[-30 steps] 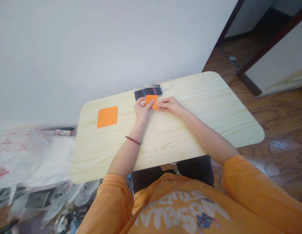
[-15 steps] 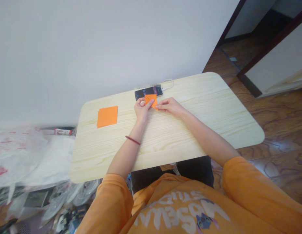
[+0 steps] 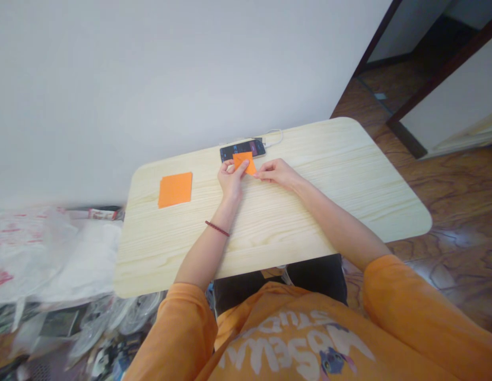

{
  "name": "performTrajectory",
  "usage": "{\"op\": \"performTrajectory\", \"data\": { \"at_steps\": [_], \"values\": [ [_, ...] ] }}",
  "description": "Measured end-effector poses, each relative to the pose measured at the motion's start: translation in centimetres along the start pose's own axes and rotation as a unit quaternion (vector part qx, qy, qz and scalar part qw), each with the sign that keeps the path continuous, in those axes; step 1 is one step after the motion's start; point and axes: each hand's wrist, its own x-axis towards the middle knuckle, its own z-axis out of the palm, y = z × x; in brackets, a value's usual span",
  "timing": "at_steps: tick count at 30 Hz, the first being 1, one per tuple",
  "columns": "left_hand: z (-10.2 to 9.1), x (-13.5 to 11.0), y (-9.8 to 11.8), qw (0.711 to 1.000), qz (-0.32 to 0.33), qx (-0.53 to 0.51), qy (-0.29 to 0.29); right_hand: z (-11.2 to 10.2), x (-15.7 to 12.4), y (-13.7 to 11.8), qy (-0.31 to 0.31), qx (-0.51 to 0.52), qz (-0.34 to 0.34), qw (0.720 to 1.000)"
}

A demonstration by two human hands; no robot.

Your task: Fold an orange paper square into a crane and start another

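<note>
A small folded piece of orange paper (image 3: 248, 165) is held above the pale wooden table, in front of a phone. My left hand (image 3: 231, 177) pinches it, with the thumb lying across its face. At the paper's lower right corner are the fingertips of my right hand (image 3: 275, 173), thumb and forefinger pressed together on that corner. Crease lines show on the paper's upper face. Off to the left lies a stack of square orange paper (image 3: 175, 189), slightly fanned at its left edge.
The phone (image 3: 243, 149), its screen lit, rests near the wall with a white cable (image 3: 275, 138) plugged into its right end. The pale table (image 3: 309, 222) has rounded corners. White plastic bags (image 3: 51, 254) are piled beyond its left end.
The folded paper has shifted slightly up and left, turning a little in my left hand. My right hand stays at its lower right corner.
</note>
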Motion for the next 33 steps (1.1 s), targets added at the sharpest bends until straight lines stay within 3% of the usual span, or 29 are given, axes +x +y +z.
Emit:
{"op": "performTrajectory", "data": {
  "at_steps": [7, 16, 25, 33],
  "values": [
    [0.0, 0.0, 0.0, 0.999, 0.008, -0.025, 0.032, -0.1, 0.0, -0.1, -0.007, 0.016, 0.008, 1.000],
    [-0.8, 1.0, -0.4, 0.993, 0.066, -0.041, 0.090, -0.2, 0.0, 0.0, 0.022, 0.063, 0.011, 0.998],
    [-0.2, 0.1, -0.5, 0.995, 0.097, -0.015, 0.035, 0.3, 0.3, 0.4, 0.008, 0.034, -0.021, 0.999],
    [-0.2, 0.0, -0.8, 0.989, 0.139, -0.011, 0.038, 0.3, 0.3, 0.3, 0.014, 0.037, 0.001, 0.999]
  ]
}}
